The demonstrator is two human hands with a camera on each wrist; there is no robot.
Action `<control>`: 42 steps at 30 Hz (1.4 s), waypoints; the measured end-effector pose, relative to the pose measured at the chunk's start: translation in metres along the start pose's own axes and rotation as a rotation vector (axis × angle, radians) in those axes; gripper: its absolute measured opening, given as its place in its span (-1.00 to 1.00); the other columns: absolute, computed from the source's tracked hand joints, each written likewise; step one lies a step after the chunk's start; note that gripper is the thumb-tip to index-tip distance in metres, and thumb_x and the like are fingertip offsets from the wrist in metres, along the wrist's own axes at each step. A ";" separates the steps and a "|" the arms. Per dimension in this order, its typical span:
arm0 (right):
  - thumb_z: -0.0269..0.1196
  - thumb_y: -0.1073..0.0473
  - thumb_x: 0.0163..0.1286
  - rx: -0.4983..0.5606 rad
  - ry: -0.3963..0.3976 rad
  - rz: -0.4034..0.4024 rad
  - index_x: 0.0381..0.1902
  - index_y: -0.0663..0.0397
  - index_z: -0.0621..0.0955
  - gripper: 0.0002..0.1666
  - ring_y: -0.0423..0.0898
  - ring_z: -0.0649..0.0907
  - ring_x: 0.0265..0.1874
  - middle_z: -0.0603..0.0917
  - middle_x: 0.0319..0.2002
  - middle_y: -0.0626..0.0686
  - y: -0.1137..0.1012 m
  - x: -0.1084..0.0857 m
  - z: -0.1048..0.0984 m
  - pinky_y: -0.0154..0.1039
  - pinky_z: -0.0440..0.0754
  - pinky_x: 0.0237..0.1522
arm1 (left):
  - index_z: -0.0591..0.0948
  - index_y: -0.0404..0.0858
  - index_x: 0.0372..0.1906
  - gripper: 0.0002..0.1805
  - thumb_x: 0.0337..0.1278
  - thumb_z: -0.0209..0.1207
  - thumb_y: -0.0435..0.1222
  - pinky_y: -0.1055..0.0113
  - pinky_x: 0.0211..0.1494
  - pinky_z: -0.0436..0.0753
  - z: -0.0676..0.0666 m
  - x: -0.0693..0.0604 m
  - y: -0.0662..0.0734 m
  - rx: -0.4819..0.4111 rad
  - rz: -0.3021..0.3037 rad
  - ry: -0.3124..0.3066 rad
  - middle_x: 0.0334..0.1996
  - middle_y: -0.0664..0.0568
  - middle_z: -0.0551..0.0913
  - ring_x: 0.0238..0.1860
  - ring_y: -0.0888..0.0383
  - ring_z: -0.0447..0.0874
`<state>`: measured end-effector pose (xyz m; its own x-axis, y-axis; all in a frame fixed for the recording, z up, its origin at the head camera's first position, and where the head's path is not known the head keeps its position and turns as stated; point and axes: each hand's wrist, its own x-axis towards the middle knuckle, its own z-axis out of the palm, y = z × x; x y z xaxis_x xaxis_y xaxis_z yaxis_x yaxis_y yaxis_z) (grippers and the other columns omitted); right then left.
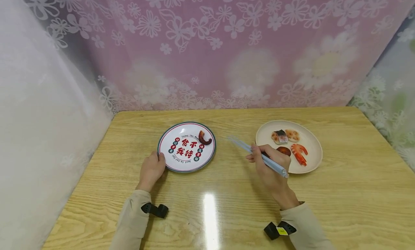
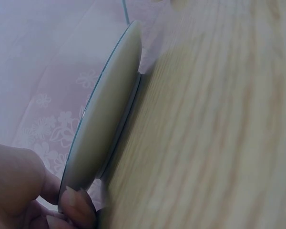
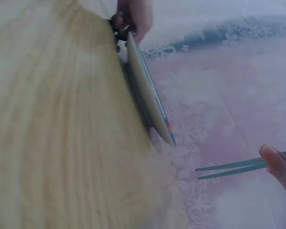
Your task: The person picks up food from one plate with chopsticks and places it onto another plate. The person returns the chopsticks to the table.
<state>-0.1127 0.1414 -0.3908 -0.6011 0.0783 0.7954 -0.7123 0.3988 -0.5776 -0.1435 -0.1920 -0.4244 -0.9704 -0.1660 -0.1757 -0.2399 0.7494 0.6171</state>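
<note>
My left hand (image 1: 153,170) pinches the near-left rim of a white plate (image 1: 179,163) with red and green lettering and a dark rim. In the left wrist view the thumb and fingers sit on either side of the plate's (image 2: 102,114) edge. A small octopus tentacle (image 1: 204,138) lies on the plate's right side. My right hand (image 1: 272,167) grips light blue chopsticks (image 1: 275,167), whose tips point left, between the two plates. In the right wrist view the tips of the chopsticks (image 3: 233,168) stand slightly apart with nothing between them.
Right of centre, a cream plate (image 1: 312,163) holds a shrimp (image 1: 299,154), a black-and-silver piece (image 1: 281,136), a pale spotted slice (image 1: 292,135) and a brown mushroom-like piece (image 1: 284,150), partly behind my right hand. The wooden table (image 1: 227,192) meets a pink floral curtain (image 1: 207,62) at the back.
</note>
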 end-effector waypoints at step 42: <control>0.25 0.22 0.35 -0.142 0.143 0.418 -0.39 0.49 0.66 -0.68 -0.32 0.69 -0.62 0.70 -0.58 -0.20 0.018 0.038 -0.089 -0.47 0.54 -0.64 | 0.44 -0.51 -0.07 -0.58 0.47 -0.25 -0.20 0.26 -0.58 0.39 0.000 -0.002 -0.001 0.009 0.032 0.019 -0.65 -0.10 0.49 -0.67 0.08 0.46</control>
<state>-0.1160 0.2332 -0.3550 -0.7632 0.3803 0.5225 -0.3568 0.4261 -0.8313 -0.1415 -0.1928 -0.4246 -0.9779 -0.1538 -0.1413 -0.2085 0.7602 0.6153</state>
